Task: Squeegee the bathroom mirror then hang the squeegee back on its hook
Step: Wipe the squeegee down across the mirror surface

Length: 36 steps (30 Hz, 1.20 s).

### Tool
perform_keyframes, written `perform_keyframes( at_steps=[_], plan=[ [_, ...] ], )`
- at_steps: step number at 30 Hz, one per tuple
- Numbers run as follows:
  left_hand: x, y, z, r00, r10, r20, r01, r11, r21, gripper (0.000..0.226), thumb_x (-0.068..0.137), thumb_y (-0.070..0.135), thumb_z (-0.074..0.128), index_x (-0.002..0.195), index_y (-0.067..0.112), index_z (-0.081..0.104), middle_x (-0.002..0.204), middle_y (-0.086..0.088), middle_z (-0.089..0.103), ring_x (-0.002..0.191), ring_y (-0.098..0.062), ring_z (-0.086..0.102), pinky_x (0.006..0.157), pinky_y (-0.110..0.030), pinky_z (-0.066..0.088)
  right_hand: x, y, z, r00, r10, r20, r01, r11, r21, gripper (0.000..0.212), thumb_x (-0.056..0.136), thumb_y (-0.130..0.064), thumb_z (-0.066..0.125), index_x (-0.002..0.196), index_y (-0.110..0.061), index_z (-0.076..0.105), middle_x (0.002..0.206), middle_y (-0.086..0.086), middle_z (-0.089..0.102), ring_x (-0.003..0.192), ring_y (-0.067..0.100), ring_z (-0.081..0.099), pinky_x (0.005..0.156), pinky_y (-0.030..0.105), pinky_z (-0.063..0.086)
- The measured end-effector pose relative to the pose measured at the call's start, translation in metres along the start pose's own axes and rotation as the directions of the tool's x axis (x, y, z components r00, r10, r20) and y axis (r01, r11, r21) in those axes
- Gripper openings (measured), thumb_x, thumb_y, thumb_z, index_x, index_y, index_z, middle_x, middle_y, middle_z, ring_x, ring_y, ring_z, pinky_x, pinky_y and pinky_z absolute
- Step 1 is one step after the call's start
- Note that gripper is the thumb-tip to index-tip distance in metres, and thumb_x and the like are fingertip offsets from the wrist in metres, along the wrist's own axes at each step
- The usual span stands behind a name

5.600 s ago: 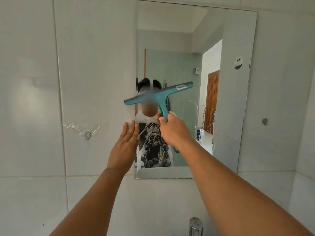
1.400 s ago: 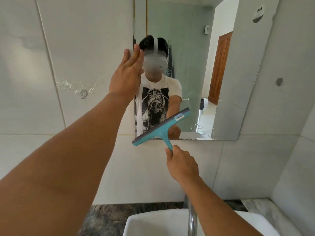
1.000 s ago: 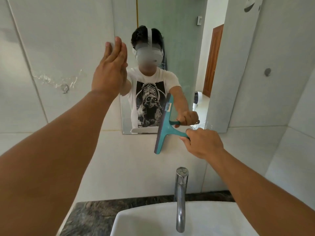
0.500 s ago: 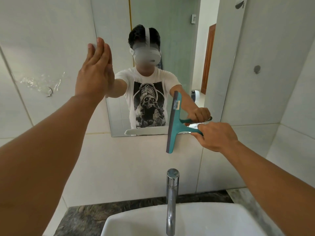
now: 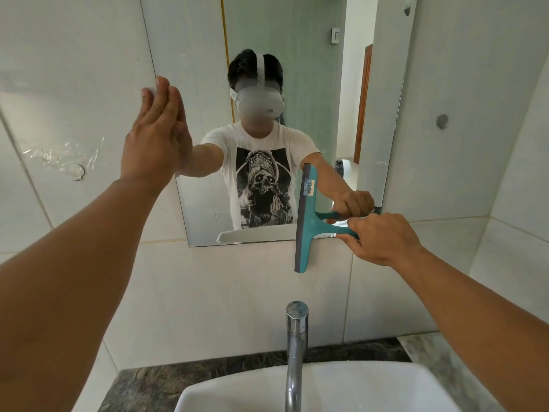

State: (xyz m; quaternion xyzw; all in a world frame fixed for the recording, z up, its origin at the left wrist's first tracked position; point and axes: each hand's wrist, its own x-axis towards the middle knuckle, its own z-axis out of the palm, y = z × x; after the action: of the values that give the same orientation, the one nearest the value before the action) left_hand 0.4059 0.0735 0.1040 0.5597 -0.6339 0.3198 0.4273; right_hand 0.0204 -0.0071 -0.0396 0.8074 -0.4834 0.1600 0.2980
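Change since half a second ago: squeegee (image 5: 306,218) blade upright as before, at the same lower right corner of the mirror (image 5: 297,69); left hand (image 5: 154,144) flat on the mirror's left edge as before; view nearly unchanged, more basin visible at the bottom.
Change since 1.4 s ago: blade then slanted along the mirror's bottom edge, now turned vertical with handle pointing right.
Right hand (image 5: 378,237): closed around the teal handle of the squeegee, fingers curled, thumb side toward the blade.
Left hand: open wide, fingers straight and together, palm pressed flat where the mirror's left edge meets the wall tile; holding nothing.
Squeegee position: blade vertical, upper part across the lower right of the mirror, lower part hanging over the tile below the mirror's bottom edge; dark rubber strip on the left side; barcode sticker on the upper part of the blade.
Hook (image 5: 78,172): small metal hook on the wall left of the mirror, amid torn clear tape, bare.
Counts: one squeegee; one mirror; one hook; two hands; one tap (image 5: 295,337); one basin (image 5: 341,388); one round grey mark (image 5: 442,121) on the wall right of the mirror.
Below: chrome tap rising from a white basin set on a dark stone surface (image 5: 154,388).
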Motion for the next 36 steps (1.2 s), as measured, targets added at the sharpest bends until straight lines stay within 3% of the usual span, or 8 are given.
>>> perform_keyframes(
  at_steps=[8, 12, 19, 22, 26, 29, 36],
  plan=[
    [0.000, 0.002, -0.004, 0.999, -0.039, 0.019, 0.039, 0.999, -0.001, 0.054, 0.094, 0.025, 0.031, 0.145, 0.010, 0.034, 0.156, -0.010, 0.029, 0.144, -0.027, 0.025, 0.115, -0.045, 0.028, -0.004, 0.007, 0.001, 1.000, -0.010, 0.018, 0.010, 1.000, 0.021, 0.050, 0.092, -0.063, 0.031, 0.080, -0.024, 0.059, 0.061, -0.006, 0.053, 0.049, 0.014, 0.051, 0.052, 0.027, 0.046],
    [-0.001, 0.005, -0.002, 0.999, -0.044, 0.026, 0.044, 0.999, 0.000, 0.055, 0.095, 0.026, 0.029, 0.147, 0.009, 0.031, 0.157, -0.009, 0.027, 0.144, -0.025, 0.024, 0.115, -0.045, 0.027, -0.028, 0.035, 0.007, 0.994, 0.099, 0.051, -0.100, 0.995, 0.012, 0.048, 0.093, -0.062, 0.035, 0.088, -0.022, 0.063, 0.065, 0.000, 0.059, 0.057, 0.024, 0.061, 0.052, 0.030, 0.044],
    [-0.002, 0.016, -0.001, 0.997, -0.077, 0.001, 0.077, 0.997, -0.013, 0.054, 0.097, 0.012, 0.036, 0.149, 0.007, 0.026, 0.160, -0.011, 0.019, 0.146, -0.029, 0.018, 0.116, -0.042, 0.025, -0.061, 0.063, 0.022, 0.960, 0.253, 0.120, -0.256, 0.966, 0.017, 0.049, 0.092, -0.064, 0.030, 0.071, -0.025, 0.050, 0.056, -0.005, 0.052, 0.046, 0.017, 0.053, 0.049, 0.031, 0.049],
    [-0.003, 0.024, -0.002, 0.997, -0.070, -0.012, 0.069, 0.995, -0.071, 0.049, 0.101, 0.006, 0.033, 0.148, -0.001, 0.025, 0.159, -0.016, 0.016, 0.147, -0.032, 0.011, 0.115, -0.035, 0.018, -0.085, 0.065, 0.034, 0.929, 0.342, 0.141, -0.359, 0.926, 0.120, 0.049, 0.094, -0.062, 0.033, 0.069, -0.023, 0.050, 0.057, -0.003, 0.052, 0.049, 0.020, 0.052, 0.049, 0.031, 0.045],
    [-0.002, 0.014, 0.001, 0.996, -0.088, -0.013, 0.089, 0.996, 0.030, 0.054, 0.098, 0.009, 0.036, 0.151, 0.013, 0.024, 0.161, -0.004, 0.016, 0.147, -0.028, 0.016, 0.113, -0.044, 0.030, -0.098, 0.039, 0.039, 0.868, 0.440, 0.229, -0.491, 0.829, 0.269, 0.050, 0.094, -0.062, 0.031, 0.069, -0.023, 0.050, 0.064, 0.001, 0.056, 0.058, 0.023, 0.053, 0.056, 0.034, 0.044],
    [0.000, 0.010, 0.003, 0.996, -0.084, -0.003, 0.084, 0.993, 0.077, 0.053, 0.100, 0.008, 0.034, 0.151, 0.017, 0.023, 0.161, 0.001, 0.013, 0.147, -0.028, 0.013, 0.110, -0.047, 0.034, -0.113, 0.020, 0.049, 0.780, 0.516, 0.354, -0.620, 0.713, 0.327, 0.051, 0.095, -0.061, 0.031, 0.072, -0.020, 0.053, 0.067, 0.002, 0.057, 0.059, 0.019, 0.053, 0.057, 0.033, 0.042],
    [0.002, 0.014, -0.004, 0.994, -0.090, 0.056, 0.080, 0.985, 0.151, 0.054, 0.096, 0.001, 0.036, 0.148, 0.011, 0.028, 0.160, -0.003, 0.019, 0.142, -0.035, 0.028, 0.099, -0.053, 0.044, -0.131, 0.000, 0.052, 0.722, 0.540, 0.433, -0.687, 0.632, 0.358, 0.053, 0.097, -0.059, 0.032, 0.072, -0.017, 0.053, 0.066, 0.005, 0.060, 0.058, 0.017, 0.057, 0.048, 0.028, 0.036]
  ],
)
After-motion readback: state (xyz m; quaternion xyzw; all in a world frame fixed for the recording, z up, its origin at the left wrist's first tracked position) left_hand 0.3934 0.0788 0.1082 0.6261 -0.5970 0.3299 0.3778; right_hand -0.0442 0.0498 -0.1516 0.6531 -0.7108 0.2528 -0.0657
